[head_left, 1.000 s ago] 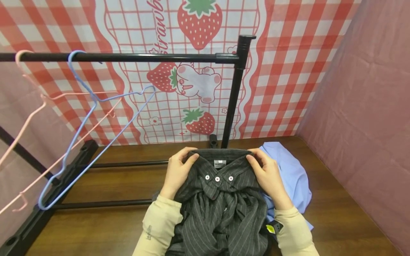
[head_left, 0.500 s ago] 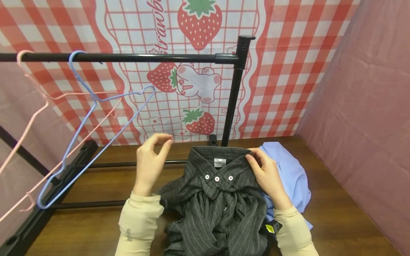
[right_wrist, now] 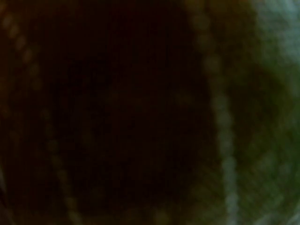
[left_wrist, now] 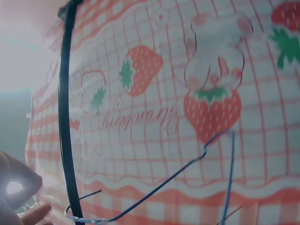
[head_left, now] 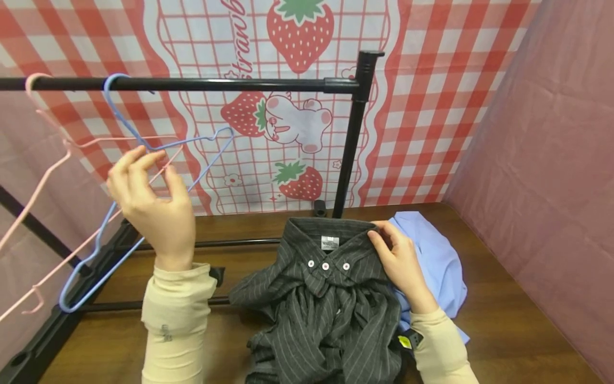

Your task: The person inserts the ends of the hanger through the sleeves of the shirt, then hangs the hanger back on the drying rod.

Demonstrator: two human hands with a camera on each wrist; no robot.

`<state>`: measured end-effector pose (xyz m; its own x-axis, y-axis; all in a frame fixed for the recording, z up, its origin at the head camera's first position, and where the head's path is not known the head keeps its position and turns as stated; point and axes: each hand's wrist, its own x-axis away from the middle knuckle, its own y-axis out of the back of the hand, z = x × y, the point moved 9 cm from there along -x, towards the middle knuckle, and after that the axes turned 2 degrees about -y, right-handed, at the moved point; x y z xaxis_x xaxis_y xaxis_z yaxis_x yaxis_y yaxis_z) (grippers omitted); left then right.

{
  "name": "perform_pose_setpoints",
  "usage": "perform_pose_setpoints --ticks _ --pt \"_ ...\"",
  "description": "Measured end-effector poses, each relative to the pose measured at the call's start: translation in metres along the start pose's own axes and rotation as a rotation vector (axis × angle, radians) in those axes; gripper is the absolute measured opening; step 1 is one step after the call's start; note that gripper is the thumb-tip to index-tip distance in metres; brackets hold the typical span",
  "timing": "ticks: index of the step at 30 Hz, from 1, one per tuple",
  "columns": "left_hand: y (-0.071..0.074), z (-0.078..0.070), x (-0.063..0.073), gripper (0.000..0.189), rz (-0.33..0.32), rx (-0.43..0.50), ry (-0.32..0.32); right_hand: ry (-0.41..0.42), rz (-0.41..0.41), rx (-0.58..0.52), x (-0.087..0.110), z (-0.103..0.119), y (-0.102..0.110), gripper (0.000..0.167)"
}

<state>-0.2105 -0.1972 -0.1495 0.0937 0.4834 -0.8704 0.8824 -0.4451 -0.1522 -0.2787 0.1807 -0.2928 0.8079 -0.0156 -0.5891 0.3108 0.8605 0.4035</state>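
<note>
A dark grey pinstriped shirt with white buttons at its collar lies bunched at the front middle in the head view. My right hand pinches the right end of its collar between thumb and fingers. Raised at the left, my left hand has loosely bent fingers and nothing in them. It overlaps the blue hanger, which hangs by its hook from the black rail. In the left wrist view that blue hanger shows too, with part of the left hand at the lower left. Dark, blurred striped cloth fills the right wrist view.
A pink hanger hangs left of the blue one on the rail. The rack's black post rises behind the shirt. A light blue garment lies crumpled at the right on the wooden table.
My left hand has let go of the shirt collar's left end and moved up and left to the blue hanger. The right hand keeps its pinch on the collar.
</note>
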Motion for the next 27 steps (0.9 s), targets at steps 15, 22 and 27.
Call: perform_pose_setpoints --ticks 15,22,27 --pt "-0.026 0.058 -0.016 0.043 0.414 -0.458 0.341 0.014 0.006 0.026 0.0 0.002 -0.002 0.011" --pt "-0.041 0.066 -0.019 0.035 0.431 -0.422 0.373 0.016 0.0 0.026 0.0 0.001 -0.001 0.012" --pt "-0.045 0.066 -0.026 0.031 0.399 -0.378 0.367 0.011 0.002 0.023 0.0 0.0 0.0 0.013"
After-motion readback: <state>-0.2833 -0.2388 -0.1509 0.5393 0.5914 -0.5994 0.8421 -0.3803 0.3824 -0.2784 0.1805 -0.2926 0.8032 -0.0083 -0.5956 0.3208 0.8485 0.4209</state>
